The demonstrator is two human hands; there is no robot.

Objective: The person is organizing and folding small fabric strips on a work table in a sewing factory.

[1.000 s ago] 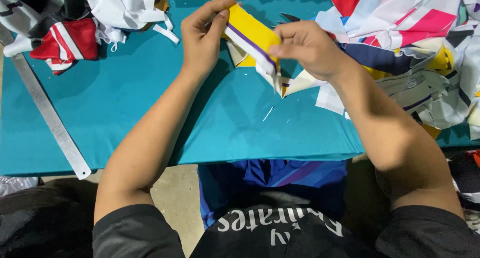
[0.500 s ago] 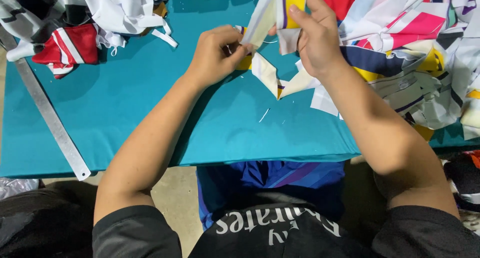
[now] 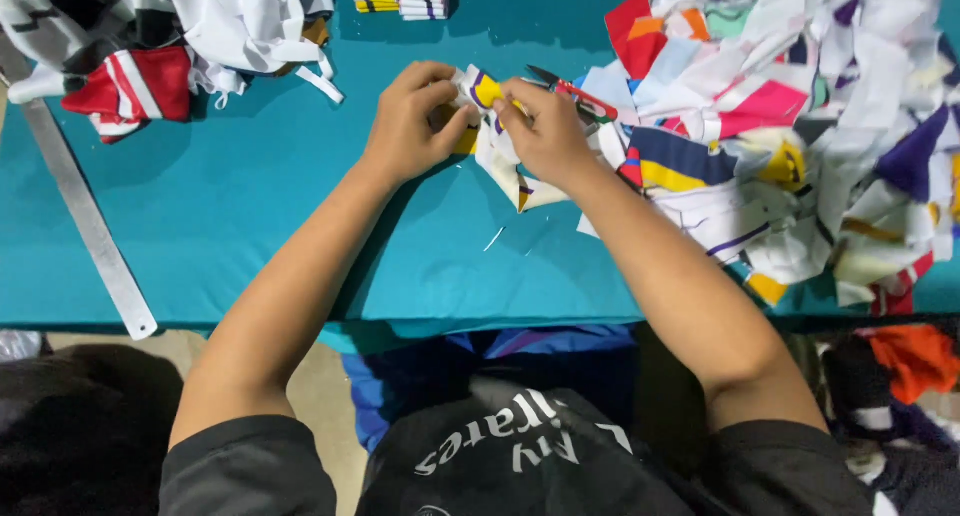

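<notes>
While both hands meet over the far middle of the teal counter (image 3: pixel 250 216), they share one small cloth scrap (image 3: pixel 483 91), white with yellow and purple on it. The left hand (image 3: pixel 412 121) is curled closed, its fingers and thumb pinching the scrap's left end; the right hand (image 3: pixel 545 131) is likewise closed, pinching the right end, so the scrap sits bunched between them just above the counter. A pair of small red-handled scissors (image 3: pixel 575 91) lies just beyond the right hand, at the edge of a big heap of mixed cloth scraps (image 3: pixel 800 146) that covers the right side. A metal ruler (image 3: pixel 85 221) lies slanted along the left edge, and a red and white garment (image 3: pixel 135 91) rests at the far left.
</notes>
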